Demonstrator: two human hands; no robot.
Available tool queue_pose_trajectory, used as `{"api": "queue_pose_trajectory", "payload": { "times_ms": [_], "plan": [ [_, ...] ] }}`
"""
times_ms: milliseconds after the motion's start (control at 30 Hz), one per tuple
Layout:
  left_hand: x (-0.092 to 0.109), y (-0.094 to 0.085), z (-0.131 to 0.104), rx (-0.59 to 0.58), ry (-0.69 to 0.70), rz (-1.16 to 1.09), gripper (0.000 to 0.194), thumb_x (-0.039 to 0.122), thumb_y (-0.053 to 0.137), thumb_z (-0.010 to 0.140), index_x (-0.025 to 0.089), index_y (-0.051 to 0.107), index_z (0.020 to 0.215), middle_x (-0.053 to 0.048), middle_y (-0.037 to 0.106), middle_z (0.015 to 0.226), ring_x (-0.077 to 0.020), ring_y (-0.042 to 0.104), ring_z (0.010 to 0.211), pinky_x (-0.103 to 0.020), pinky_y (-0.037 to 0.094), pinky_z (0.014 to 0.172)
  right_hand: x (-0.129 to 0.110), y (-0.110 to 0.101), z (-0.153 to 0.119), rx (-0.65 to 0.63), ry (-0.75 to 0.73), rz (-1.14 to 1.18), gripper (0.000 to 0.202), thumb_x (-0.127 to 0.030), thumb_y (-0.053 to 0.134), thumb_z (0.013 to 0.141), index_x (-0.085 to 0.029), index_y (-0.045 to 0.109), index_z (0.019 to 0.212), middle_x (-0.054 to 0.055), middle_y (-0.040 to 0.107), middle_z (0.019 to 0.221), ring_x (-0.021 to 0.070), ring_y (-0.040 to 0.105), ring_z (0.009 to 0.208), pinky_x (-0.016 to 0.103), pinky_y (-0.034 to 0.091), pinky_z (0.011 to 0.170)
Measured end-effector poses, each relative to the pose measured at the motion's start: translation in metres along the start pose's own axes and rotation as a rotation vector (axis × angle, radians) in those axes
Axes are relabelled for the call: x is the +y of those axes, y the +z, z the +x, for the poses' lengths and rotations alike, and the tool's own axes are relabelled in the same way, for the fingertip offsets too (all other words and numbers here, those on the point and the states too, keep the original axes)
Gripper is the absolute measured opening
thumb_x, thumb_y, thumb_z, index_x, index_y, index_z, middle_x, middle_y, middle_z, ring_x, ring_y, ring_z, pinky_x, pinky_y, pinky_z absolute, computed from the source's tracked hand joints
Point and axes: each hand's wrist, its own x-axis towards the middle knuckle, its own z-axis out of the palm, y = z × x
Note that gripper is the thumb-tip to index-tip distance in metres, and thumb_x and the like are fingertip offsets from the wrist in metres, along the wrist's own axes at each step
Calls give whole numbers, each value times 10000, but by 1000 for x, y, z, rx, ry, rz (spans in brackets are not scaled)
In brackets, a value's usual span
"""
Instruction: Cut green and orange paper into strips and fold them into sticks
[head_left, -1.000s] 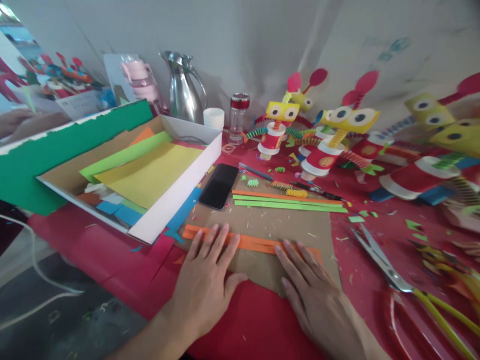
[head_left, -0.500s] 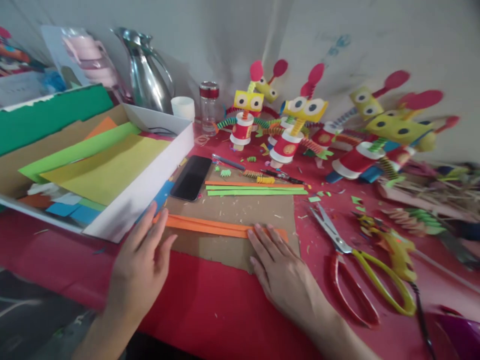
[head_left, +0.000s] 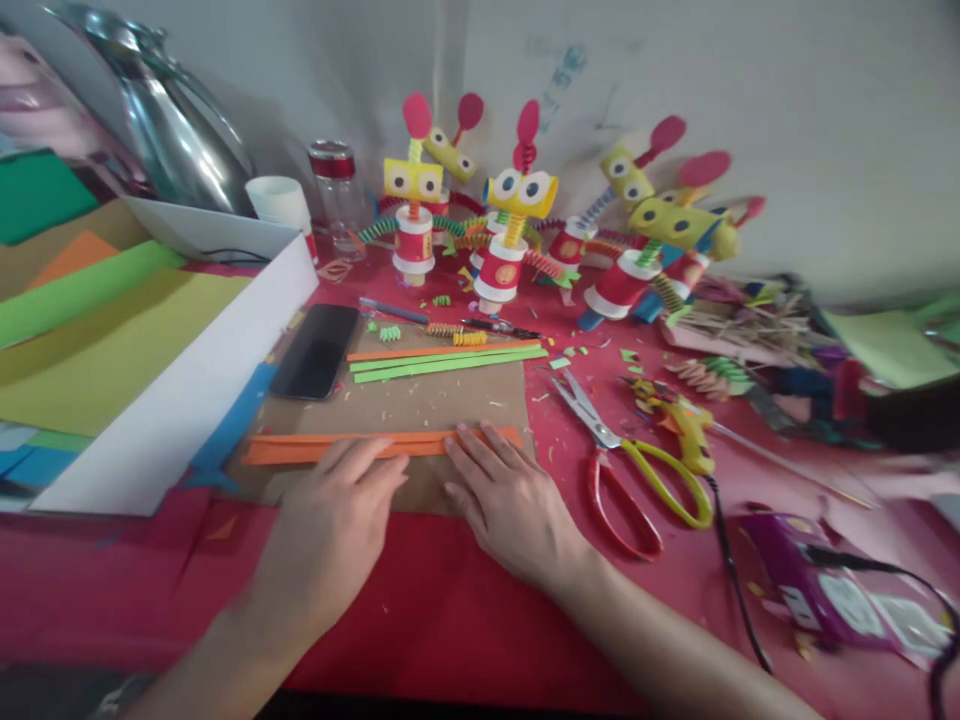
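Observation:
Orange paper strips point(head_left: 296, 450) lie side by side across a brown cardboard sheet point(head_left: 420, 405). My right hand point(head_left: 517, 505) rests flat on them close to their right end, fingers stretched out. My left hand point(head_left: 334, 525) touches the strips near their middle, its fingers extended and slightly bent, holding nothing that I can see. Behind them are green paper strips point(head_left: 450, 364) and a thin orange strip point(head_left: 442, 350). Small coiled paper springs point(head_left: 469, 339) and a pen point(head_left: 394, 310) lie at the sheet's back edge.
A black phone point(head_left: 315, 350) lies at the sheet's left, beside a white box point(head_left: 180, 390) of coloured paper. Scissors point(head_left: 600, 430) and a yellow glue gun point(head_left: 694, 435) are to the right. Several paper-cup figures point(head_left: 501, 265), a jar point(head_left: 339, 205) and a steel jug point(head_left: 176, 130) stand behind.
My left hand has moved from the left end of the orange strips towards their middle. My right hand stays near their right end. The view has turned to the right.

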Motion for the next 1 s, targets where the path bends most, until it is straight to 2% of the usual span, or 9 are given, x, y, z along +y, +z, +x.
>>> {"api": "queue_pose_trajectory", "payload": {
  "times_ms": [133, 233, 333, 433, 533, 633, 733, 867, 1000],
  "plan": [
    [15, 23, 37, -234, -10, -91, 206, 191, 412, 960, 174, 600, 878, -74, 614, 909, -228, 613, 798, -367, 496, 668, 2, -1, 0, 5, 13, 66, 450, -314, 450, 973, -134, 530, 1378, 89, 519, 1441, 328, 414, 1362, 487, 412, 1098],
    [4, 36, 45, -251, -70, -206, 97, 155, 477, 922, 177, 544, 856, -38, 574, 847, -202, 593, 743, -342, 473, 645, 14, -3, 2, 48, 15, 170, 374, -284, 465, 972, -165, 608, 1297, 83, 568, 1395, 274, 481, 1311, 435, 429, 1084],
    [-7, 41, 43, -228, -104, -312, 22, 196, 525, 911, 184, 544, 908, -30, 573, 914, -182, 596, 769, -327, 474, 673, 33, -5, 5, 153, 115, 286, 259, -222, 530, 944, -211, 696, 1142, 61, 676, 1242, 213, 587, 1155, 368, 467, 1018],
    [-8, 41, 43, -188, -129, -328, 92, 224, 540, 904, 192, 561, 988, -45, 566, 1005, -180, 593, 799, -337, 486, 708, 50, -5, 10, 188, 228, 307, 218, -196, 678, 848, -216, 713, 1062, 62, 714, 1080, 232, 597, 1024, 390, 475, 936],
    [-6, 40, 44, -170, -127, -372, 78, 224, 552, 893, 197, 567, 965, -47, 568, 1002, -176, 591, 814, -334, 494, 730, 58, -5, 13, 164, 282, 318, 174, -179, 754, 767, -219, 709, 930, 47, 684, 923, 230, 581, 910, 391, 462, 854],
    [-4, 38, 44, -159, -138, -377, 43, 213, 531, 897, 203, 555, 932, -37, 603, 945, -182, 595, 818, -336, 491, 724, 57, -8, 14, 147, 305, 409, 99, -133, 709, 770, -213, 657, 794, 7, 644, 812, 190, 576, 813, 327, 446, 776],
    [-4, 37, 44, -130, -118, -323, 47, 212, 540, 894, 201, 576, 922, -44, 651, 890, -219, 582, 868, -364, 478, 743, 52, -14, 14, 99, 322, 587, 113, -122, 651, 782, -221, 641, 835, -29, 643, 758, 149, 587, 711, 264, 437, 682],
    [-5, 36, 48, -129, -54, -305, 73, 224, 578, 872, 206, 649, 875, -53, 704, 885, -232, 567, 884, -387, 458, 792, 49, -15, 14, 16, 367, 893, 146, -272, 628, 814, -238, 658, 953, -41, 645, 687, 129, 602, 585, 244, 460, 601],
    [-10, 24, 54, -256, -132, -359, 152, 303, 550, 883, 220, 670, 841, -29, 717, 868, -221, 600, 865, -361, 439, 798, 52, -12, 17, 22, 530, 1089, 194, -373, 599, 812, -203, 679, 858, -43, 579, 503, 108, 506, 426, 216, 399, 458]
  ]
}}
